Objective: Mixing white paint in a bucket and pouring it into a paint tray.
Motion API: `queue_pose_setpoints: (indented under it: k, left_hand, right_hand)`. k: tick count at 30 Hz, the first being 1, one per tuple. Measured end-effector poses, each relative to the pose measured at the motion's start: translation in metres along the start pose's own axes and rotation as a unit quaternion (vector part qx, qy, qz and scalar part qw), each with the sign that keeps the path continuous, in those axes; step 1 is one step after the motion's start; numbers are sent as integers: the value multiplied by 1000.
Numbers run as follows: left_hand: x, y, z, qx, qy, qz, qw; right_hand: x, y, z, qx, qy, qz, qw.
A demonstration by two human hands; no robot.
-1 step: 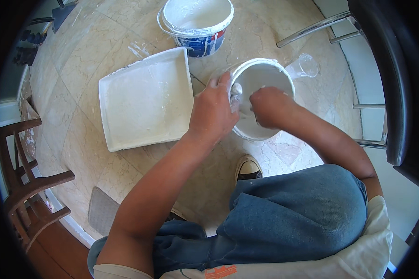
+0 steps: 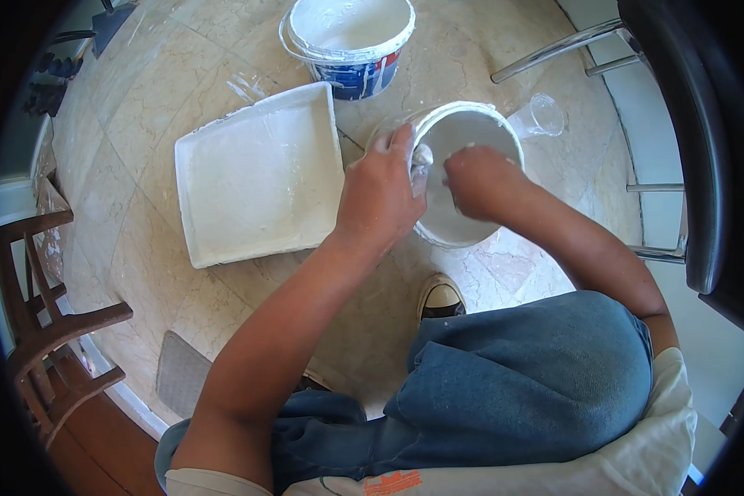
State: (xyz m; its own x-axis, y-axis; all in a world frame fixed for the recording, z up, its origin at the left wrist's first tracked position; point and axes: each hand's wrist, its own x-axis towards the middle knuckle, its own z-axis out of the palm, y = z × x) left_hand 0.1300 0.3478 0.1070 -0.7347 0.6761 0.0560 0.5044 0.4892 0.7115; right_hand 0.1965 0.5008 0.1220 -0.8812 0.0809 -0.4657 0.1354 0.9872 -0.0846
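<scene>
A white bucket (image 2: 517, 140) with a paint-smeared rim stands on the floor in front of me. My left hand (image 2: 380, 192) grips its left rim, thumb inside and fingers outside; white paint coats the thumb. Over the bucket's opening, my right hand (image 2: 481, 183) is curled closed. Whatever its fingers hold, if anything, is hidden beneath the hand. To the left lies a wide white paint tray (image 2: 252, 186), its inside coated in off-white. Beyond both is a blue-sided paint bucket (image 2: 351, 81) with a wire handle, white paint inside and drips down its wall.
A clear plastic cup (image 2: 544, 116) lies on the tiled floor (image 2: 124, 248) right of the white bucket. Metal legs (image 2: 558, 51) of a black chair stand at the right. Dark wooden furniture (image 2: 66, 326) is at the left, near a grey flat piece (image 2: 182, 376).
My right hand has shifted very slightly over the bucket's opening. The left hand keeps its grip on the rim.
</scene>
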Motion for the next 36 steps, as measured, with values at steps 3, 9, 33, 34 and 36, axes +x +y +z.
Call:
queue_pose_setpoints:
  k: [3, 9, 33, 34, 36]
  left_hand:
    - [1, 1, 1, 19, 21, 44, 999]
    - [-3, 8, 4, 33, 24, 39, 998]
    - [-21, 38, 34, 99, 25, 62, 993]
    - [-22, 38, 35, 101, 30, 61, 993]
    - [-25, 37, 37, 111, 33, 62, 991]
  right_hand:
    - [7, 7, 4, 4, -18, 51, 999]
    - [2, 19, 10, 74, 44, 95, 992]
    - [-16, 38, 38, 146, -69, 134, 978]
    - [-14, 39, 36, 156, -39, 155, 975]
    - [-14, 40, 34, 170, -8, 179, 969]
